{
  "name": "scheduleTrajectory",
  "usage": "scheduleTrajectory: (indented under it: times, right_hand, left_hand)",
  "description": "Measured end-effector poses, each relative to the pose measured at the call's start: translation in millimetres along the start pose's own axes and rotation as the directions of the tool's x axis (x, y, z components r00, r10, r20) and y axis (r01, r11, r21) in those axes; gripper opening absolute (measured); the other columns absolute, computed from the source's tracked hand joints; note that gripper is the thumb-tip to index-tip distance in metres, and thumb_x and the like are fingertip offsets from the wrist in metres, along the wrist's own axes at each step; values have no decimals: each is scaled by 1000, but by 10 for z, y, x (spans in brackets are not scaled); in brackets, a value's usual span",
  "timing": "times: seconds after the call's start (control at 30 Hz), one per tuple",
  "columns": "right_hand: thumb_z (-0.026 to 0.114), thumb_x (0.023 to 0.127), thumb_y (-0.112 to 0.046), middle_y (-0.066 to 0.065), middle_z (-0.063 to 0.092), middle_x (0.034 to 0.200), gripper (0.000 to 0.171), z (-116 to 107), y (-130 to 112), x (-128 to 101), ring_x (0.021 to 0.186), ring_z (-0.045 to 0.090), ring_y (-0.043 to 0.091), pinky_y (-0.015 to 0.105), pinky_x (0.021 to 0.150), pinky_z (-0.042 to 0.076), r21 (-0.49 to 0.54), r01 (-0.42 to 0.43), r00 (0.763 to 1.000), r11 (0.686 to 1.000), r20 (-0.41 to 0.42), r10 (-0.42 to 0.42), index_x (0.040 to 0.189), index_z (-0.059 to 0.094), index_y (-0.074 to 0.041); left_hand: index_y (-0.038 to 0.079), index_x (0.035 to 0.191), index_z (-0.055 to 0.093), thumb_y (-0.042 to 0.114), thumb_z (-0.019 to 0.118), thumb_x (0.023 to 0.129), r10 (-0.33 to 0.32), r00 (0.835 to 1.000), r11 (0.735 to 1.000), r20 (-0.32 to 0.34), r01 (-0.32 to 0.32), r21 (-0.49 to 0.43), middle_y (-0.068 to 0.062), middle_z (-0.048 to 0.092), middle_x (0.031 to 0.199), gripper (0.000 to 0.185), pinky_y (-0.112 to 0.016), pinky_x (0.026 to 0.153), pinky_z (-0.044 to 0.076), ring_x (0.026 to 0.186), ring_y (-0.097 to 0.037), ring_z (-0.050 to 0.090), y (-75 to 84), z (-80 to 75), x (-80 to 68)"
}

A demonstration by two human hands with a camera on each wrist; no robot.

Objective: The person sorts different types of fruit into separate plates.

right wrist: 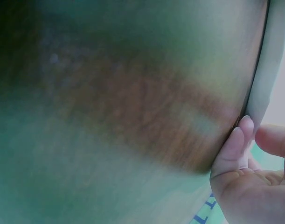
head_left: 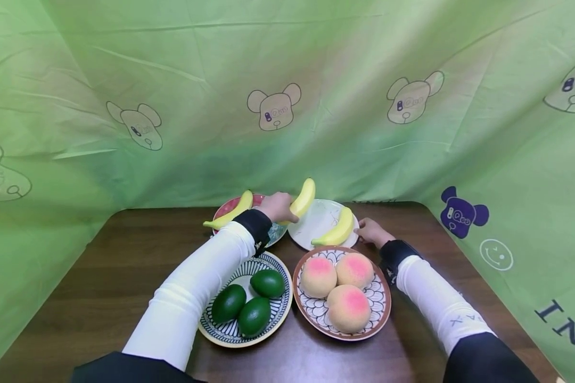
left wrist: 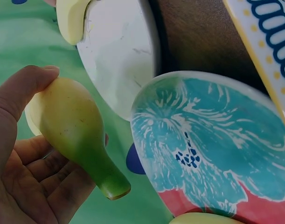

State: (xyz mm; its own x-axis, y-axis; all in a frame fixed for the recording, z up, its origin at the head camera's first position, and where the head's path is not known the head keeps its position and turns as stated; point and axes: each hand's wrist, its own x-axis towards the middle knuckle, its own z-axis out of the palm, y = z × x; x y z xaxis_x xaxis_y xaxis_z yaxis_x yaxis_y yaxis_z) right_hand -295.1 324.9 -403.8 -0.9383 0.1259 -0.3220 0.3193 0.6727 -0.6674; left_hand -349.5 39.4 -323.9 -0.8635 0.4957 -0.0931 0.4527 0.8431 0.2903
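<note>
Banana is sitting gripped in the left hand, its green stem showing only at the wrist; the right hand's relaxed fingertips are touching the white plate.

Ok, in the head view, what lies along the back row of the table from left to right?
Banana on the red plate → left hand gripping a banana → white plate → banana lying on it → right hand at its rim.

Large dark letters "IN" on the green backdrop cloth — cut off at the frame edge, faint "AX" on the right sleeve
</note>
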Motion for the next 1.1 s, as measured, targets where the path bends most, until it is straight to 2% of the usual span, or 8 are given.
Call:
scheduleTrajectory:
  times: [0.27,0.43,0.67,0.83,0.93,1.1]
  right_hand:
    - [49,106,-10,11,53,90,35,-2,44,14,79,53,16,21,69,47,-7,-9,1000,1000,6,9,131,43,14]
    - [49,105,-9,10,52,89,33,-6,44,47,78,53,15,20,67,47,-11,0,1000,1000,10,0,129,43,14]
    - [49,105,-9,10,51,92,33,-17,6,50,79,52,14,18,66,47,-3,6,1000,1000,5,-6,128,43,13]
    - [49,105,-10,8,51,88,33,-15,7,42,76,52,13,18,65,45,-14,-2,1000,1000,3,2,129,43,13]
    - [50,105,-9,6,51,84,34,-15,16,53,73,51,12,19,63,45,-10,2,1000,1000,-3,-2,129,43,14]
    - [51,103,-8,7,50,83,32,1,26,84,70,51,11,18,62,45,9,16,1000,1000,-13,-16,126,44,14]
  left_hand:
    - [16,76,53,29,78,84,21,1000,1000,3,-21,6,3,51,73,29,-25,58,37,67,-15,48,26,125,110]
    - [15,74,53,27,78,83,23,1000,1000,-1,-23,-10,3,50,71,30,-24,57,36,66,-15,47,93,132,118]
    - [13,80,57,27,77,85,27,999,1000,30,-27,3,2,52,77,26,-24,59,37,69,-14,47,163,166,161]
    - [10,87,63,29,77,84,27,998,1000,63,-27,-5,-1,58,82,24,-28,65,44,73,-17,52,172,249,276]
    - [9,87,63,29,77,82,48,997,999,66,-49,2,-2,60,82,25,-31,67,46,73,-18,53,174,316,353]
    - [8,90,62,28,76,85,65,994,997,90,-67,26,-3,58,85,25,-29,70,45,77,-18,52,265,337,322]
